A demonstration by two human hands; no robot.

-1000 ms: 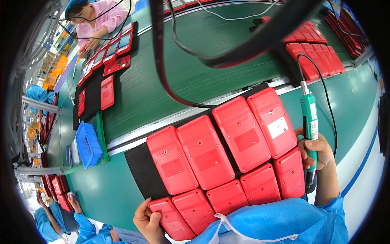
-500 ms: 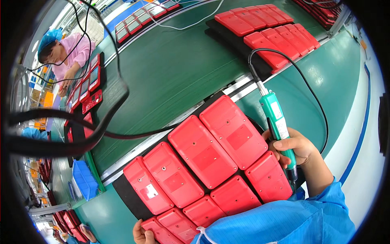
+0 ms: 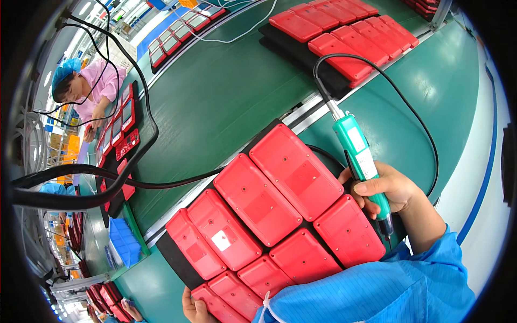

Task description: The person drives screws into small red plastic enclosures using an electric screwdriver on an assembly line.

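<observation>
My right hand [image 3: 390,188] is wrapped round a green electric screwdriver [image 3: 356,145], its bit angled down just beyond the right end of a black tray [image 3: 177,261]. Red plastic housings [image 3: 257,200] lie in two rows on this tray, backs up, with small screw holes showing. One housing [image 3: 222,237] carries a bright white patch, perhaps a label or a reflection. At the tray's near left corner, my left hand [image 3: 196,309] grips the edge beside a red housing [image 3: 218,302]; the fingertips are partly hidden. My blue sleeve [image 3: 371,285] covers part of the near row.
A green conveyor belt [image 3: 215,91] runs behind the tray, bearing another load of red housings [image 3: 344,37]. Black cables [image 3: 153,107] loop across the left. A blue bin [image 3: 124,241] stands left. A co-worker in pink [image 3: 99,81] handles red devices across the belt.
The whole view has shifted slightly, so the tray and belt sit further left in it. Both hands keep their holds; the screwdriver bit now shows a little further from the nearest housing.
</observation>
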